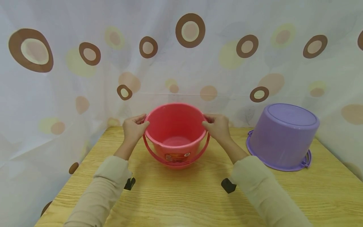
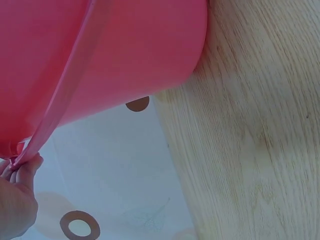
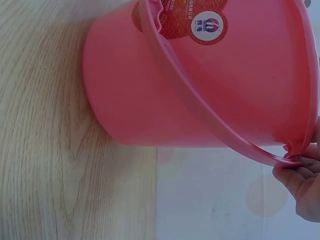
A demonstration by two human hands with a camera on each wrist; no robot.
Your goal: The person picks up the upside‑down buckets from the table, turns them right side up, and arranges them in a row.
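Observation:
A red plastic bucket (image 1: 175, 151) stands upright on the wooden table, its open mouth facing up and toward me. Its red handle (image 1: 153, 154) hangs down across the front, over a printed label (image 1: 177, 157). At the left of the rim, my left hand (image 1: 134, 127) pinches the bucket where the handle joins it. My right hand (image 1: 217, 126) pinches the matching spot on the right side. Both wrist views show fingertips at the handle's ends, the left hand (image 2: 17, 200) partly cut off by the frame and the right hand (image 3: 305, 182) likewise.
To the right, a purple bucket (image 1: 283, 135) sits upside down on the table (image 1: 175, 201), its rim and handle against the wood. A white curtain (image 1: 175, 69) with brown and yellow circles hangs behind and on both sides. Dark wrist pieces (image 1: 228, 185) show under the sleeves.

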